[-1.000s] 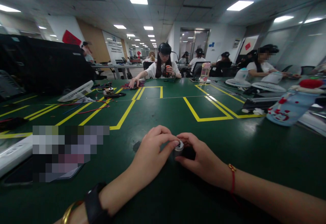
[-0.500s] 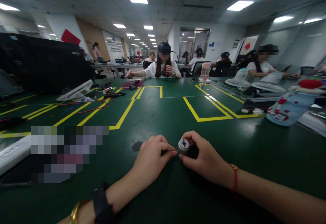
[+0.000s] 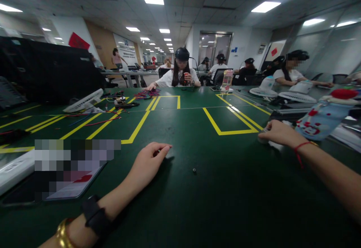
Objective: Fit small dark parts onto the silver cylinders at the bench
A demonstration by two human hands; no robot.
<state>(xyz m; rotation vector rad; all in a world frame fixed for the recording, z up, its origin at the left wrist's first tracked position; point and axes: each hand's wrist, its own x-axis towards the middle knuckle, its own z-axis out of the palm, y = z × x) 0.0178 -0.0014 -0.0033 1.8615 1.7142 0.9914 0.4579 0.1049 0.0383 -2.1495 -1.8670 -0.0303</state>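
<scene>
Out to the right, beside the cartoon-covered bottle, my right hand [image 3: 279, 133] grips a small metal motor [image 3: 263, 138] down at the table top. Its fingers cover much of the motor. My left hand [image 3: 149, 161] rests over the green table [image 3: 208, 210], left of the middle, with thumb and forefinger pressed together. Whether anything sits between those fingertips cannot be made out. A tiny metal ring-like part [image 3: 194, 170] lies on the table between my hands, touched by neither.
A light-blue bottle [image 3: 324, 118] with a red top stands by my right hand. A phone [image 3: 81, 188] and a white power strip [image 3: 17, 169] lie at left. White fans [image 3: 84, 100], wires [image 3: 105, 120] and yellow tape lines [image 3: 138, 127] are farther off. Across the table sits a person [image 3: 180, 71].
My right hand has carried the motor from the middle to the far right. My left hand has drawn back leftward. The tiny part now shows where my hands were.
</scene>
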